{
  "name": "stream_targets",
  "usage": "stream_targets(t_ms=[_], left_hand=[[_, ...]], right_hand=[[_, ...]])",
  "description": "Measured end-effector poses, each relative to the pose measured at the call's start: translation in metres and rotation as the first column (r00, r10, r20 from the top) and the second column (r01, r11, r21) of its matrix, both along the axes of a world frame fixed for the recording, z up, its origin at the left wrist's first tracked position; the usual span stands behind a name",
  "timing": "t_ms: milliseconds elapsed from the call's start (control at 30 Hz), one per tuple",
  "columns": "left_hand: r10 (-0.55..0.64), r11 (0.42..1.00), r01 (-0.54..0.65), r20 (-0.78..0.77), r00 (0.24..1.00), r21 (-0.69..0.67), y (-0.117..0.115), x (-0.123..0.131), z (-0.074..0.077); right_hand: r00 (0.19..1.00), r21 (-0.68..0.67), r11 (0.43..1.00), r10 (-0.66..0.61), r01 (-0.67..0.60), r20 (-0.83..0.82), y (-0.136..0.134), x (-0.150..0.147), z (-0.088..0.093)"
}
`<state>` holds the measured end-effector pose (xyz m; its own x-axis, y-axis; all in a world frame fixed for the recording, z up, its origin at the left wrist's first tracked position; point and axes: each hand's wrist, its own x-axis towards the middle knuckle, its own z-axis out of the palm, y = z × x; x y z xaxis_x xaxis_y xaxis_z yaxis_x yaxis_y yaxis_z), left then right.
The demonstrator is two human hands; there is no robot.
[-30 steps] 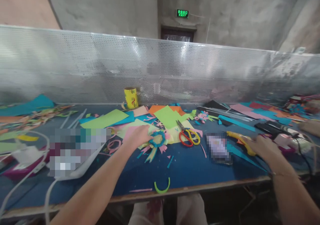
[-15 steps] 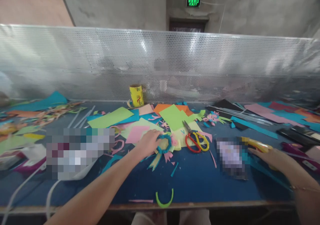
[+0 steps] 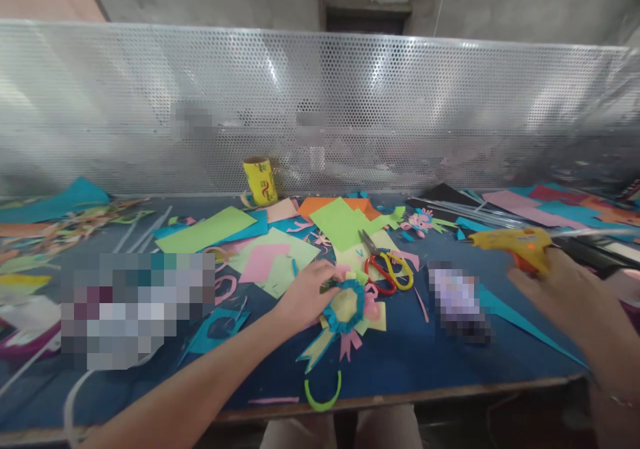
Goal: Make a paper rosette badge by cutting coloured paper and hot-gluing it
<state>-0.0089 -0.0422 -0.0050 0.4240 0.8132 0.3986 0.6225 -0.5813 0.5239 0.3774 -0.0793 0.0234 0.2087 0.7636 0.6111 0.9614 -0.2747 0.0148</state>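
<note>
My left hand (image 3: 313, 292) grips the upper left edge of a paper rosette (image 3: 346, 306), which has a blue frilled ring, a pale yellow centre and ribbon tails. On the right, my right hand (image 3: 545, 282) is closed round a yellow glue gun (image 3: 515, 244), raised above the table with its nozzle pointing left. Between the hands, scissors (image 3: 387, 266) with one red and one yellow handle rest on paper sheets. A curved green strip (image 3: 323, 396) lies near the table's front edge.
Coloured paper (image 3: 205, 226) and scraps cover the blue table (image 3: 400, 369). A yellow roll (image 3: 261, 181) stands at the back, before a perforated metal screen (image 3: 350, 102). Blurred-out items lie left and right. Clear sticks (image 3: 465, 212) are at the back right.
My right hand has lifted the glue gun off the table. My left hand has brought the rosette nearer to me. The view has tilted downward.
</note>
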Motion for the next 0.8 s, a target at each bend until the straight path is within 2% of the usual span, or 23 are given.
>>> stream_targets(t_ms=[67,133,200,300,433,667,800], left_hand=[[-0.043,0.991,0.044,-0.008,0.999,0.129,-0.006,0.004,-0.001],[-0.093,0.962,0.1,-0.038,0.995,0.256,-0.011,0.006,-0.003],[-0.131,0.932,0.147,-0.072,0.989,0.331,-0.014,0.007,-0.005],[-0.153,0.907,0.183,-0.108,0.982,0.378,-0.015,0.007,-0.008],[-0.133,0.885,0.184,-0.146,0.98,0.429,-0.013,0.006,-0.011],[-0.109,0.877,0.17,-0.159,0.981,0.448,-0.012,0.005,-0.009],[-0.126,0.879,0.185,-0.161,0.979,0.44,-0.009,0.006,-0.01]], right_hand=[[0.998,0.028,0.998,0.06,-0.061,0.028,-0.009,-0.035,0.009],[0.976,0.084,0.975,0.199,-0.206,0.083,-0.015,-0.069,0.013],[0.942,0.046,0.944,0.321,-0.327,0.096,-0.017,-0.097,0.011],[0.919,-0.014,0.922,0.386,-0.386,0.076,-0.013,-0.123,0.002],[0.911,-0.009,0.914,0.406,-0.407,0.07,-0.006,-0.139,-0.004],[0.873,-0.038,0.879,0.476,-0.475,0.103,0.001,-0.155,0.004],[0.869,-0.097,0.874,0.484,-0.476,0.102,0.008,-0.157,0.002]])
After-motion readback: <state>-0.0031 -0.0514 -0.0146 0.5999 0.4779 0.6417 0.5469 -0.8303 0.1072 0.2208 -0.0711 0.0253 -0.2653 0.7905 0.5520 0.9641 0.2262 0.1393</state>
